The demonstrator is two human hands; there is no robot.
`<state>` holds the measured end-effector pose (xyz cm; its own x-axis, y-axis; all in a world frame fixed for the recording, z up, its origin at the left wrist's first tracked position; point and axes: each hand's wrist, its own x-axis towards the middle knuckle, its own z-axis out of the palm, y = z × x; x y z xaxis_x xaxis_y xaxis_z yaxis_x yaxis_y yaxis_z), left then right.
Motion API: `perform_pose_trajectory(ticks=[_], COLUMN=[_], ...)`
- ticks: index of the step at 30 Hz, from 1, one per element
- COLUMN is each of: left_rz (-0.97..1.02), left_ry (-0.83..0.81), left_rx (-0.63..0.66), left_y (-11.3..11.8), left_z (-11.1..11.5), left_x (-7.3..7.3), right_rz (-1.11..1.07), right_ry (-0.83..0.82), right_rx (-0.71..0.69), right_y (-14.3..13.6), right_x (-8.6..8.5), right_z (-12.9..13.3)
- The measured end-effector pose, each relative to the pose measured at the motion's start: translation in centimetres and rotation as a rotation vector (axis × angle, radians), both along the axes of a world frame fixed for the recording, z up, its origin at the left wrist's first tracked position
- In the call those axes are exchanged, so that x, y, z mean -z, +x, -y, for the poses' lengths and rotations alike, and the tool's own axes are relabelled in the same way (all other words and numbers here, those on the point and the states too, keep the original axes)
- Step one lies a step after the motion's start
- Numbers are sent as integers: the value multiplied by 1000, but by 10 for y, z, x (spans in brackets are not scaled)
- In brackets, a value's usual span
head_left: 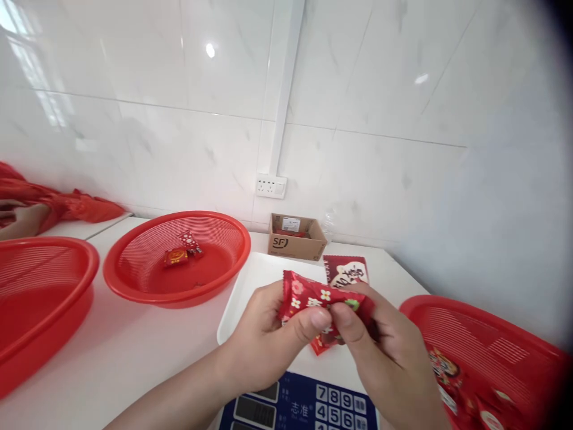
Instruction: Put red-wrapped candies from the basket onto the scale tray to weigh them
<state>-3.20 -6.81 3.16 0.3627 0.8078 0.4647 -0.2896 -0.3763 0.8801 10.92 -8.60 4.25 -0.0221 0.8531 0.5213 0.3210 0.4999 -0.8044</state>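
Left hand [268, 340]: firmly gripping one end of the flowered red packet, thumb pressed right across its face!
Right hand [389, 337]: gripping as well, wrapped about the other end, thumb tip just beside its partner.
Flowered red packet [308, 292]: centre stage, held between both hands over the white tray [248, 283]; call it the middle of our clock.
Red wrapper corner [320, 345]: peeping out at six o'clock under the fingers; held or lying there, I cannot tell.
Blue keypad panel [302, 409]: six o'clock, farther down, big white digits on show.
Larger dark-red packet [338, 263]: one o'clock, partly behind the right hand.
Cardboard box [295, 246]: near twelve, open-topped, something red inside, with a wall socket [271, 186] above.
Middle red basket [179, 297]: half past nine, a few small wrapped pieces [176, 257] inside.
Left red basket [49, 334]: nine o'clock, cut by the view's edge.
Right red basket [474, 313]: half past three, several packets within.
Co-worker's hand [24, 219]: far out at half past nine, by crumpled red bags [89, 206]; its grip I cannot tell.
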Motion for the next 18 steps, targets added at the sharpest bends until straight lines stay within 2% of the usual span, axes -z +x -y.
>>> perform_pose_trajectory(ticks=[6,11,18], left_rz=[64,105,142], left_ry=[-19,-85,-42], left_rx=[19,-32,30], left_y=[2,1,-3], left_z=[-2,-5,-6], left_x=[1,2,0], right_rz=[72,100,194], right_ry=[34,104,204], right_rx=[-60,-8,-46], right_y=[9,9,10], right_x=[0,-1,-1], right_z=[-4,-5,-7])
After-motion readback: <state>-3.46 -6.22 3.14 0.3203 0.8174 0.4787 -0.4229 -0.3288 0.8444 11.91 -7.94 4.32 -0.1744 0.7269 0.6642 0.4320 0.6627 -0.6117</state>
